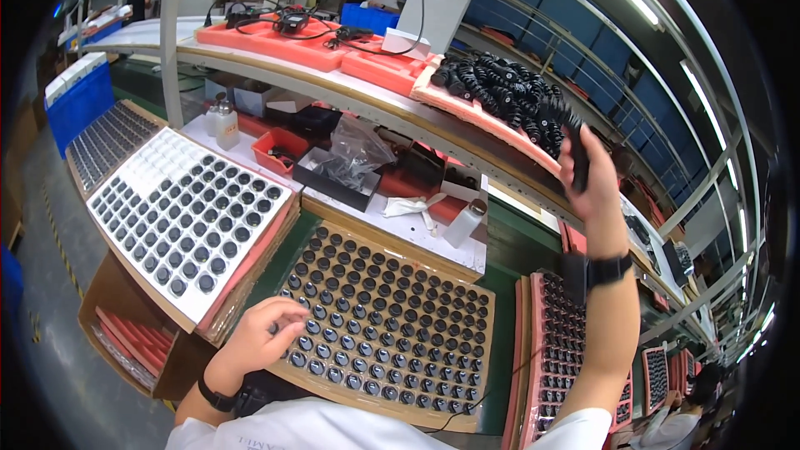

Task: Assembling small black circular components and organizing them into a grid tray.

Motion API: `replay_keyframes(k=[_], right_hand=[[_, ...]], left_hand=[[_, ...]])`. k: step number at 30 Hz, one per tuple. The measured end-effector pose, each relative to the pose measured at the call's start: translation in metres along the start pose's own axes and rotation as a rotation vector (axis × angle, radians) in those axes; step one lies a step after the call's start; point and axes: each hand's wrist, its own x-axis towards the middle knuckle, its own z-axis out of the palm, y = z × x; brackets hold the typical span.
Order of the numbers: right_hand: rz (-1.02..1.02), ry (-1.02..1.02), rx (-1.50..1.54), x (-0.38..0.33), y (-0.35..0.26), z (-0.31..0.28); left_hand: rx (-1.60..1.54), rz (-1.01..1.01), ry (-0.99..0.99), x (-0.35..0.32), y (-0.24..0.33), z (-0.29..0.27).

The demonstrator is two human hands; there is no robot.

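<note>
Left hand: the left hand [260,335] rests curled on the near-left corner of the brown tray [471,293], fingers bent over the small round black parts [392,317] that sit in its pockets; whether one is pinched I cannot tell.
Right hand: the right hand [593,173] is raised high, closed around a black coiled piece [577,146], just at the end of the pink tray [475,112] of black coiled pieces on the upper shelf [367,98].
Step in hand: it looks like a pick-up from the shelf stock, while the other hand keeps its place on the brown tray.
Next move calls for: by my reading, bringing the raised piece down toward the tray below without catching its neighbours.
About the hands: a white tray [150,168], partly filled with dark round parts, lies to the left of the left hand; a pink tray of parts [560,342] stands under the right forearm; a small plastic bottle [463,223] lies beyond the brown tray.
</note>
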Motion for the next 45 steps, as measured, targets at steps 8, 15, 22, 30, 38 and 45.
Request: replay_keyframes(k=[8,15,22,30,38,45], right_hand=[[0.338,-0.445,0.173,-0.189,0.12,0.076],[0.703,-0.346,0.551,-0.268,0.221,0.108],[0.879,-0.45,0.849,-0.305,0.294,0.116],[0.996,-0.528,0.945,-0.305,0.31,0.122],[1.035,-0.536,1.088,-0.308,0.318,0.13],[0.828,-0.46,0.621,-0.317,0.302,0.122]], left_hand=[[-0.037,0.228,-0.25,0.031,0.02,0.039],[-0.291,0.315,-0.126,0.007,0.001,0.065],[-0.2,0.465,-0.334,-0.025,-0.049,0.066],[-0.838,-0.015,-0.243,-0.059,-0.055,0.076],[-0.953,-0.151,-0.347,-0.055,-0.068,0.085],[-1.137,-0.268,-0.218,-0.05,-0.076,0.081]])
